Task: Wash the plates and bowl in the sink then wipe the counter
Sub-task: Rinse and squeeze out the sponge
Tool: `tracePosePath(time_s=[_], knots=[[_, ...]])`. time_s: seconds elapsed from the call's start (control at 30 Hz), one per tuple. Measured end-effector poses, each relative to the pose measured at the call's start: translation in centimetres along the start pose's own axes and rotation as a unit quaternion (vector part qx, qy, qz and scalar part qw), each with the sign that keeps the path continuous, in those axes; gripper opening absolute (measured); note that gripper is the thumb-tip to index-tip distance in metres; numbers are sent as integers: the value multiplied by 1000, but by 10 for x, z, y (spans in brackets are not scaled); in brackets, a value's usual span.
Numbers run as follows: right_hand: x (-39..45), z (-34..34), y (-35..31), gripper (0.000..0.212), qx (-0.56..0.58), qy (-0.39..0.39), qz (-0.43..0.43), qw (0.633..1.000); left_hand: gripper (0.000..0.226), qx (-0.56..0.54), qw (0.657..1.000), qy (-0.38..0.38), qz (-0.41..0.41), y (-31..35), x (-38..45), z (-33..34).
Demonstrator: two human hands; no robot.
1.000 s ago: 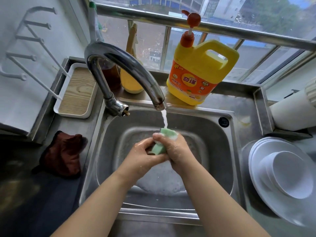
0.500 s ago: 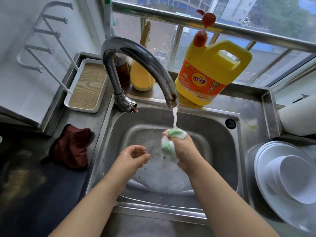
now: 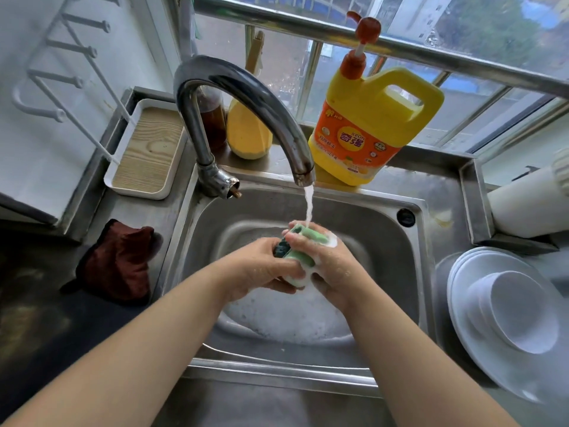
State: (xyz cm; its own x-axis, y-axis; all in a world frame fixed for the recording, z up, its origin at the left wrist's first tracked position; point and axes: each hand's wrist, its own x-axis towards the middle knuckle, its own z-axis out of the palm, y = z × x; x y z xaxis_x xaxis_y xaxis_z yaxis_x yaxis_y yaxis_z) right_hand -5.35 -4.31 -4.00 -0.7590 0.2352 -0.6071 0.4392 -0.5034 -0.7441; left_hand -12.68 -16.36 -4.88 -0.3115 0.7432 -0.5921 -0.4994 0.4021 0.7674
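Observation:
A foamy green sponge (image 3: 303, 255) is squeezed between my left hand (image 3: 261, 269) and my right hand (image 3: 331, 268) over the steel sink (image 3: 385, 241). Water runs from the curved tap (image 3: 246, 97) straight onto the sponge. Suds lie on the sink floor below my hands. On the counter to the right, white plates (image 3: 480, 328) are stacked with a white bowl (image 3: 520, 306) upside down on top. A dark red cloth (image 3: 120, 260) lies on the counter left of the sink.
A yellow dish-soap jug (image 3: 369, 127) with a red pump stands behind the sink. A white tray with a wooden base (image 3: 147, 149) sits at the back left below a white wall rack (image 3: 61, 66). A white roll (image 3: 523, 208) lies at the right.
My left hand was apart from the sponge half a second ago; it has come back and closed on it. The sponge is now gripped by both hands under the running water.

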Motion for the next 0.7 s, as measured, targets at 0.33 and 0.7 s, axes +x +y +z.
tracePosePath(time_s=[0.33, 0.7], knots=[[14, 15, 0, 22, -23, 113, -25, 993, 44, 377, 918, 56, 106, -8, 6, 9], [28, 21, 2, 36, -151, 193, 67, 967, 43, 410, 880, 123, 205, -36, -1, 0]])
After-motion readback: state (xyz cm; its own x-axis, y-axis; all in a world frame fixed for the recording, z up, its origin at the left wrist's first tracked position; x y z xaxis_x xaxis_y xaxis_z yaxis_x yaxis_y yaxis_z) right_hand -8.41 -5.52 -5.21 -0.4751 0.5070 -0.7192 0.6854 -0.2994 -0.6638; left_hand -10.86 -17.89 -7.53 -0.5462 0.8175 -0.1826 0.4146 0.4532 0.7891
